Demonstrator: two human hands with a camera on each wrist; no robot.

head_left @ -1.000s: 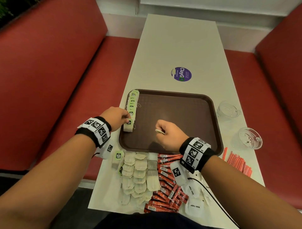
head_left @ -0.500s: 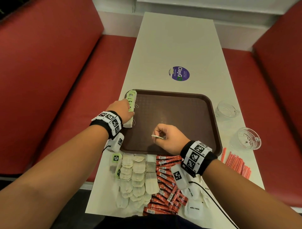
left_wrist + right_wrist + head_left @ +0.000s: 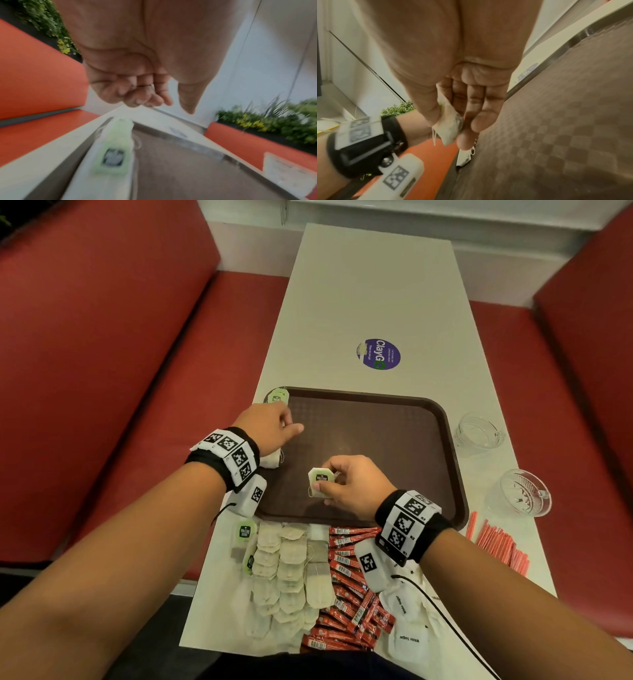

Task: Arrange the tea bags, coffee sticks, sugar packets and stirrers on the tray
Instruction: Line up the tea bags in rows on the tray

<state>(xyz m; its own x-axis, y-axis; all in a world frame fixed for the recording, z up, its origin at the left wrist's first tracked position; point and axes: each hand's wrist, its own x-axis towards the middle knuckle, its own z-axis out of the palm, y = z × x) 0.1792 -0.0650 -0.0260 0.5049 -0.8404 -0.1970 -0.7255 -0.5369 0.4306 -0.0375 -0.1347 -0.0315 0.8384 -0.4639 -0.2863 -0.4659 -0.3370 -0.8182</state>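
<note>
One tea bag pinched in right hand; two glass dishes, seemingly empty.

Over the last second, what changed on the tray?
The left hand slid farther up the row of tea bags on the tray's left edge, now loose above it. The right hand turned its pinched tea bag label-up. Table piles and glass cups stayed.
</note>
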